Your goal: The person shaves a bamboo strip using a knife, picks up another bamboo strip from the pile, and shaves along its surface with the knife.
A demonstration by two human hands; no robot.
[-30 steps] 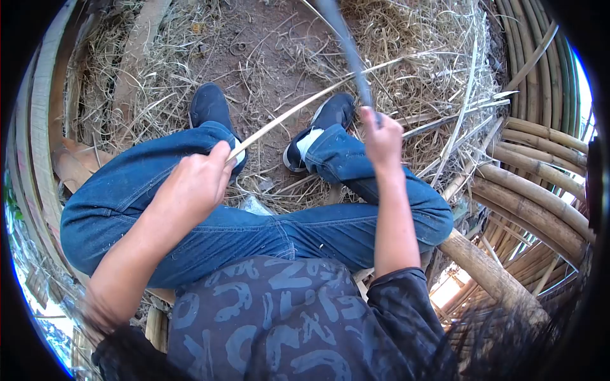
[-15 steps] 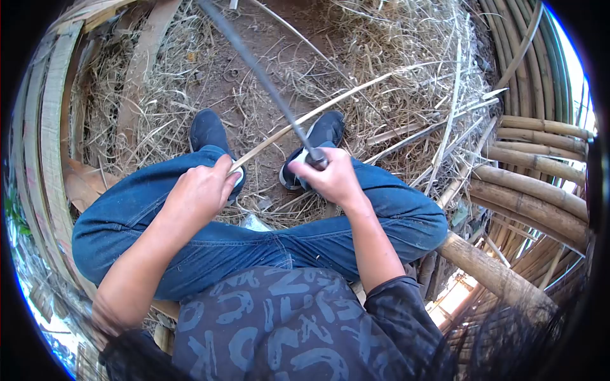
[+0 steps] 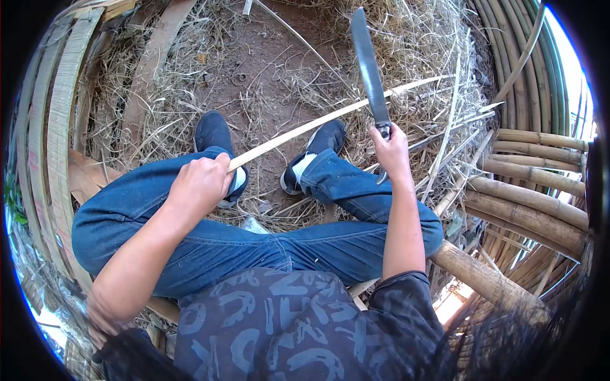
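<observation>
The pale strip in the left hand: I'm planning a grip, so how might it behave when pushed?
The pale strip is probably springy rather than floppy: from the left hand it reaches out in a gentle curve. Being long and thin, it is likely light.

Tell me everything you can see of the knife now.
The knife has a long, grey, metallic-looking blade with a bright sheen and a dark handle. The right hand grips the handle, whose end shows below the hand. The blade points forward, its tip leaning slightly left. In this view it crosses the pale strip; whether they touch, I can't tell.
</observation>
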